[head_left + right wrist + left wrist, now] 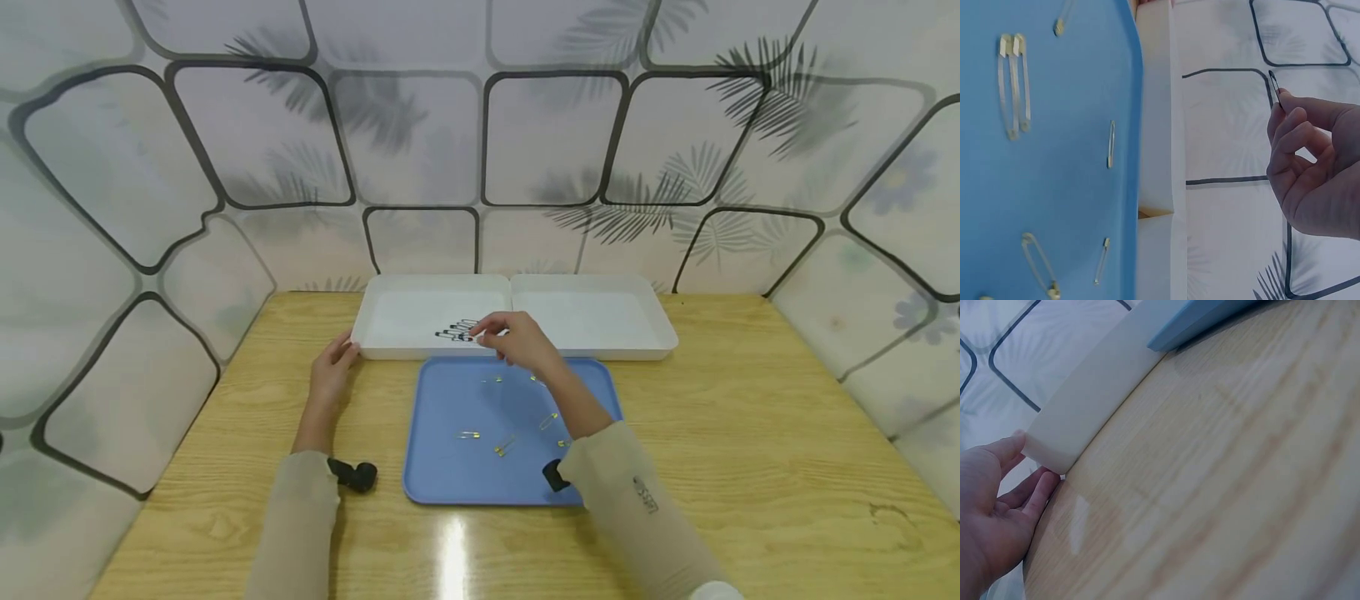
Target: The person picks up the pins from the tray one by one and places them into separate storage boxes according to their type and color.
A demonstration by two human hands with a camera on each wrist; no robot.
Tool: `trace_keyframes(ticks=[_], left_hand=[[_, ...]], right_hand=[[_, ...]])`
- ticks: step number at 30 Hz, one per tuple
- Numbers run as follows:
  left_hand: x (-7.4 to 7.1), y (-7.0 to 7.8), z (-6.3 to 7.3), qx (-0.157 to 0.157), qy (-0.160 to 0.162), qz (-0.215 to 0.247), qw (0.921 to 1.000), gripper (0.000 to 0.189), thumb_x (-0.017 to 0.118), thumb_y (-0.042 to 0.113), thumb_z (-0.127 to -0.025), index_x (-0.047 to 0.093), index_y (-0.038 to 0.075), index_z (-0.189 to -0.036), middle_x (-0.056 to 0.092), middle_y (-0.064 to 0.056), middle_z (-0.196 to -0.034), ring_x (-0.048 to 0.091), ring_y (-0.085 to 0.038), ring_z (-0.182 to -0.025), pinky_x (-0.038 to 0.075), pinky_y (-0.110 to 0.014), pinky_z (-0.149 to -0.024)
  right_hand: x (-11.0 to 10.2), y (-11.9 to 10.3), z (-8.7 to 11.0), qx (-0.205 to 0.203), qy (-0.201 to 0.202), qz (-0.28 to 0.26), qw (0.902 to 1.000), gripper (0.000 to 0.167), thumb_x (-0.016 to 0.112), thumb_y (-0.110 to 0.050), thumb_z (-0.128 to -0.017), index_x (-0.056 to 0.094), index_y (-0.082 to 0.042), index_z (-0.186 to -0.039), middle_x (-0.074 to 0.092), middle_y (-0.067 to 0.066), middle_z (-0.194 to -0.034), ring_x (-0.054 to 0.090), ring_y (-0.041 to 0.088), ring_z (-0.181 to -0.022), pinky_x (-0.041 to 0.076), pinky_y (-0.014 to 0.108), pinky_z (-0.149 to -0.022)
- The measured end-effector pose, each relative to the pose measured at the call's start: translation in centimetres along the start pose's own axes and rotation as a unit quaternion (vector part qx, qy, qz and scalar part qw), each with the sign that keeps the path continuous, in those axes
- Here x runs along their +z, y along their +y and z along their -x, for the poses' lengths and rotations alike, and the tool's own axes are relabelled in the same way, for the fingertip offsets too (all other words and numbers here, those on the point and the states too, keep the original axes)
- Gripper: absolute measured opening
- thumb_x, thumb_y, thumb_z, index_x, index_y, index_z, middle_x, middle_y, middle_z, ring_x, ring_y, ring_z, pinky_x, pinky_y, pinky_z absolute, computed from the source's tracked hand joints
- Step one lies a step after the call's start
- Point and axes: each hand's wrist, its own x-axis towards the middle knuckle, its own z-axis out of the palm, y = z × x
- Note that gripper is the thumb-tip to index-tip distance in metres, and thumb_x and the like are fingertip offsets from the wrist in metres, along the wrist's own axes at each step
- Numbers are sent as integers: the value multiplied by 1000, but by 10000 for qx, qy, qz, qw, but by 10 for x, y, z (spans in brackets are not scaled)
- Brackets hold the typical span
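My right hand (517, 337) is over the left white tray (390, 304). Its thumb and index finger pinch a black safety pin (1275, 87), which shows in the right wrist view. Below that hand, a cluster of black safety pins (453, 332) lies in the left tray, partly hidden by the fingers. My left hand (330, 371) holds the front left corner of the same tray. In the left wrist view the left hand's fingertips (1050, 479) touch the tray's corner, low down by the tabletop.
A blue tray (442, 479) stands in front of the white ones, with several gold safety pins (468, 434) scattered on it. The second white tray (592, 308) adjoins the left one. All rest on a wooden table (750, 433), with patterned cloth (555, 142) behind and at the sides.
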Motion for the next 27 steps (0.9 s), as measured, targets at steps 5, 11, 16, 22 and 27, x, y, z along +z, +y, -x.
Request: trace_keyframes(ticks=[5, 11, 16, 22, 27], left_hand=[[-2, 1, -1, 9, 41, 26, 10000, 44, 51, 18, -96, 43, 7, -137, 46, -18, -130, 49, -21, -104, 37, -31, -96], [-2, 0, -3, -48, 10, 145, 9999, 45, 52, 19, -95, 43, 7, -137, 46, -18, -130, 48, -22, -105, 38, -30, -96], [-1, 0, -3, -68, -14, 222, 9997, 45, 52, 17, -95, 42, 6, -138, 46, -19, -129, 48, -25, -108, 37, -31, -96], [-2, 1, -2, -122, 19, 193, 9997, 44, 51, 16, -96, 42, 7, -138, 45, -18, -131, 47, -25, -110, 36, -31, -98], [-1, 3, -2, -180, 15, 344, 9992, 44, 52, 15, -95, 42, 7, -137, 44, -18, -132, 46, -25, -111, 36, -29, -98]], right_hand=[[-3, -2, -26, 156, 92, -16, 9998, 17, 59, -12, -91, 67, -9, -106, 61, 8, -93, 48, 19, -55, 38, 26, -43], [-1, 3, -54, 424, 139, -302, 9985, 19, 59, -11, -91, 66, -5, -107, 63, 11, -89, 50, 19, -59, 40, 24, -46], [4, 14, -73, 809, 159, -633, 9946, 18, 59, -10, -91, 67, -7, -106, 62, 17, -106, 51, 21, -64, 44, 34, -58], [15, 29, -92, 1037, 202, -728, 9917, 17, 59, -10, -91, 67, -6, -105, 61, 17, -100, 51, 18, -63, 44, 31, -56], [28, 37, -99, 1317, 105, -325, 9907, 17, 59, -11, -90, 68, -6, -104, 60, 11, -88, 49, 13, -56, 40, 22, -46]])
